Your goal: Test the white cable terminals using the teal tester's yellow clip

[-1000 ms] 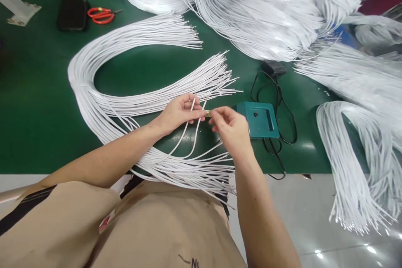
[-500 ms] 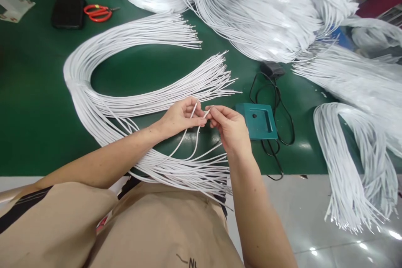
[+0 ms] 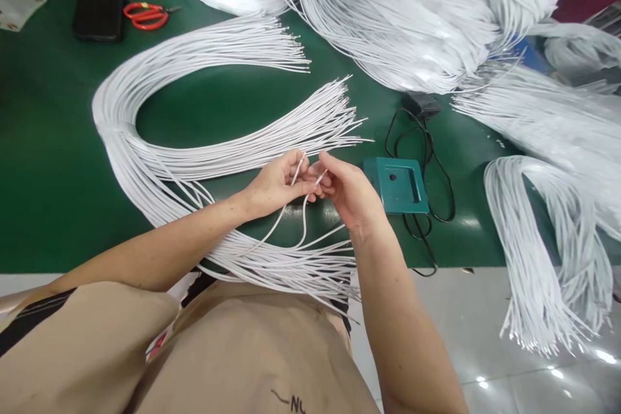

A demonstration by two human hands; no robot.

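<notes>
Two white wires (image 3: 305, 217) rise from the near bundle, and my left hand (image 3: 274, 186) is closed on them just below their tips. One tip points up past the fingers; the other slants toward my right hand (image 3: 353, 193). That right hand is open, its thumb lifted apart from its curled fingers, which sit close beside or against the left fingertips. Below my wrists spreads the loose end of the near bundle of white wires (image 3: 301, 268). Farther away, the same large bundle (image 3: 114, 100) curves round in an arc, with its cut ends facing right.
Right of my hands lies a teal device (image 3: 388, 191) with a black cable (image 3: 453, 197). Red-handled snips (image 3: 148, 17) rest beside a black box (image 3: 99, 13). Large wire piles (image 3: 398, 26) fill the back, and another bundle (image 3: 524, 239) hangs over the table's front edge.
My right thumb and fingers have come apart and off the wire tip, with the thumb raised. My left hand keeps its hold on the two wires.
</notes>
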